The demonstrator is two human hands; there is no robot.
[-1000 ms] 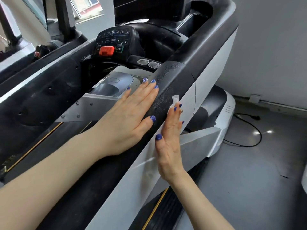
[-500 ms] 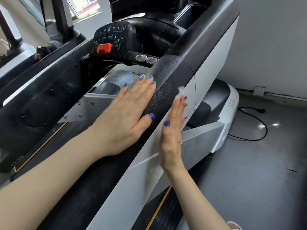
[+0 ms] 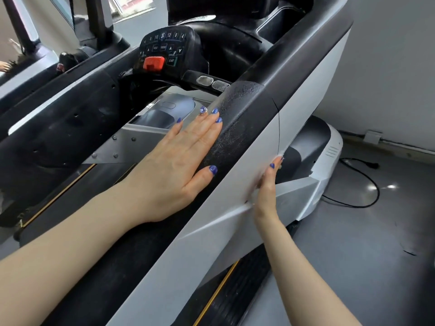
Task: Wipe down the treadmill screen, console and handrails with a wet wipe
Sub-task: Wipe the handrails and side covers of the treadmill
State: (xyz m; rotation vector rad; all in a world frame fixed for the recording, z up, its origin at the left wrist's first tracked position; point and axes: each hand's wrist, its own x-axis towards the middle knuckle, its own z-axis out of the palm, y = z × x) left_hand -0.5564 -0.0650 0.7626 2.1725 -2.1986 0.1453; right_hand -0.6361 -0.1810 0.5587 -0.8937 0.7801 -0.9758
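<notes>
- We rest our left hand [image 3: 171, 170] flat and open on top of the black handrail [image 3: 237, 128], fingers spread, gripping nothing; it only braces us.
- Our right hand [image 3: 267, 184] presses edge-on against the grey side panel [image 3: 296, 118] just below the handrail. Its palm faces away, so we cannot tell how it grips, and the wet wipe is hidden from us here; we judge it sits under that palm.
- Risk: the wipe may bunch or slip out from a flat palm and drop to the floor [image 3: 353, 243] beside the handrail, since nothing pinches it.
- Risk: the panel seam [image 3: 278, 128] just ahead of our right fingertips could snag the wipe if we drag across it.
- Risk: the textured part of the handrail may hold grime that a light pass leaves behind.
- Risk: reaching further up the handrail brings us near the keypad [image 3: 164, 48] and its red stop button [image 3: 153, 63]; a wet swipe could press keys.
- Room: the handrail runs long and clear ahead of both hands. On its outer side the floor is open, apart from a power cable [image 3: 362, 184] lying well away.
</notes>
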